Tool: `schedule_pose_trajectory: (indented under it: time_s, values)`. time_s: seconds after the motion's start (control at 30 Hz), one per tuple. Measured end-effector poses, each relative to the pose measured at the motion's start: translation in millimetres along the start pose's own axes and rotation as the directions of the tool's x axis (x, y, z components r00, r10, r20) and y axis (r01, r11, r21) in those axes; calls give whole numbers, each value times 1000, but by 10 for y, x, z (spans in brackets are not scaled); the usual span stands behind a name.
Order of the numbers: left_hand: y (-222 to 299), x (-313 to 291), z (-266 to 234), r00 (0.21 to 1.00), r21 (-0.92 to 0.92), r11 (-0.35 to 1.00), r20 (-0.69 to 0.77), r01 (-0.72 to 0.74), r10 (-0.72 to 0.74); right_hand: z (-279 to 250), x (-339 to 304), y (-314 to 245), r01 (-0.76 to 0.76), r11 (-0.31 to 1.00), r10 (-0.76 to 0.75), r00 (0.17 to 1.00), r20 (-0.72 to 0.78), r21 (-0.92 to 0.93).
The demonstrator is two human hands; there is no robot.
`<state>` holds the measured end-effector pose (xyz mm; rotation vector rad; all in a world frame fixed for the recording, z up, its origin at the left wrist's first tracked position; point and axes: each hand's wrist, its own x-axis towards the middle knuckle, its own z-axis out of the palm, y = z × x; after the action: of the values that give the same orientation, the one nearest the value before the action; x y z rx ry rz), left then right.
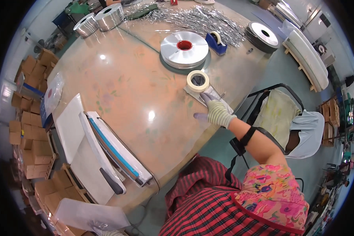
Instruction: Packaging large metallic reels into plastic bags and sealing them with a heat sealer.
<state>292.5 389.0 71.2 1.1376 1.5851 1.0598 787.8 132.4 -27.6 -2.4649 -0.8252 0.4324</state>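
Flat packet (pixel 225 105), near right of table (pixel 129 98); gloved hands.
Right hand (pixel 215 110): fingers apart over packet, beside cream tape roll (pixel 189 81). Left hand (pixel 111 233): at translucent plastic bag (pixel 92 215), near left; finger state cannot be told.

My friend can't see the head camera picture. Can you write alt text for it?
A person's gloved right hand spreads beside a cream tape roll on a worktable; the gloved left hand, mostly cut off, is at a translucent plastic sheet. The worktable also holds a silver reel and silver strips.
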Motion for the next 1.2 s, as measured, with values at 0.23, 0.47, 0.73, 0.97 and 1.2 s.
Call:
schedule_pose_trajectory:
  time_s: [0.23,0.47,0.73,0.97,1.2]
  values:
    - [85,-11,9,959,0,979,-204,-203,199,-259,1566,206,-27,977,26,1000,-6,-212]
    - [-320,195,-745,738,574,575,78,-583,670,-300,2927,230,0,936,44,992,116,-353]
    - [32,599,-1060,702,814,337,116,-472,703,-253,3161,261,42,917,45,977,207,-396]
    - [367,747,-1030,663,928,122,156,-353,733,-380,3170,258,20,958,45,975,217,-287]
    - [811,578,-915,641,983,1,118,-182,758,-751,3328,586,205,974,-201,978,-49,95]
